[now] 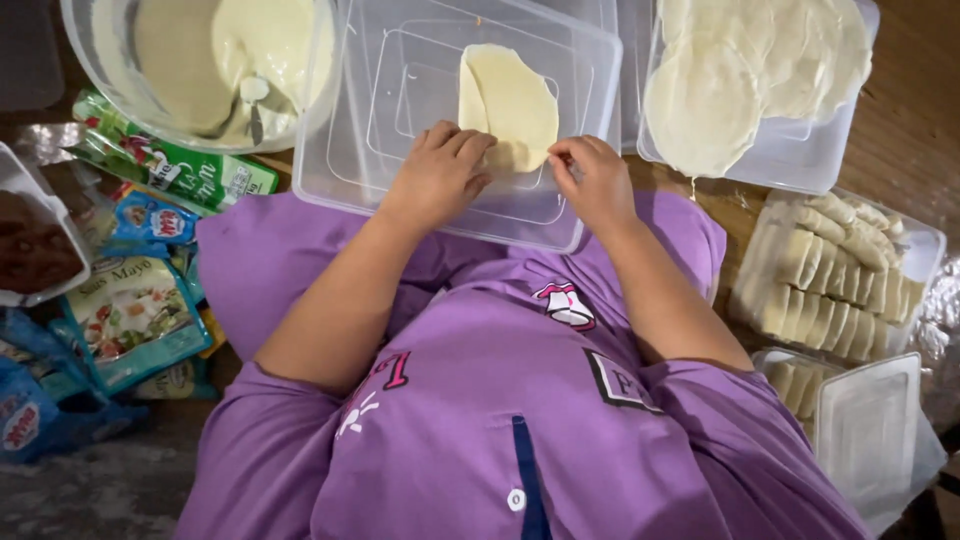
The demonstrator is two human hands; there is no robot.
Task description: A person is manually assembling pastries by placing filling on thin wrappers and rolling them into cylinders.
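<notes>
- Your left hand (440, 170) rests on the near edge of the pale wrapper (508, 105), fingers curled together and pressing down on it
- Your right hand (592, 178) pinches the wrapper's near right edge between thumb and fingertips
- The wrapper lies flat on an upturned clear plastic container (400, 110) sitting across your purple-clad lap
- A clear bowl of creamy batter (215, 60) with a spoon in it stands at the upper left
- A stack of round wrappers (740, 80) lies on a clear lid at the upper right
- Rolled, folded pieces fill a clear tray (835, 280) at your right
- Sauce packets (135, 320) lie at your left
</notes>
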